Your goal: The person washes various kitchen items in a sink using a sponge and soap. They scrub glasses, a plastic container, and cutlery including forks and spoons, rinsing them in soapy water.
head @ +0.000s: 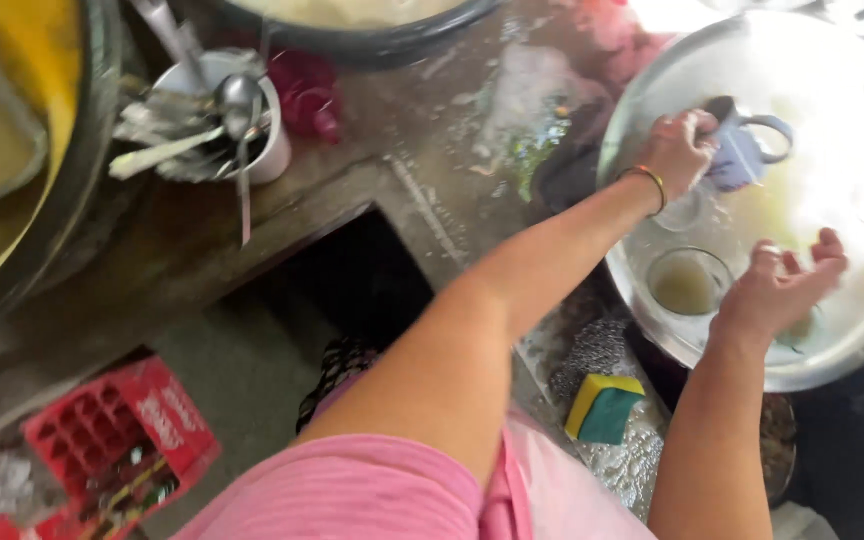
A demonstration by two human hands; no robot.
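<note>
A blue-handled mug [742, 150] sits in the left hand [680, 150], fingers clamped round it over a wide steel basin [652, 100] that fills the upper right of the view — the mug is held above the basin's far side, tilted, its handle pointing away from the wrist. The right hand [777, 285] hovers over the basin's near side, fingers spread and curled, closed on nothing. A clear glass [689, 282] with cloudy water stands in the basin between the two hands. By the look of it this is the washing or rinsing stage; the next move would call for a firm hold on a wet, slippery mug. Just outside the basin's rim lie a yellow-and-green sponge [604, 407] and a steel scourer [597, 350] on the wet counter [432, 170]. Further left, a white holder [252, 120] stands full of spoons, and a red compartmented crate [117, 430] with white lettering sits on the floor — lower left.
</note>
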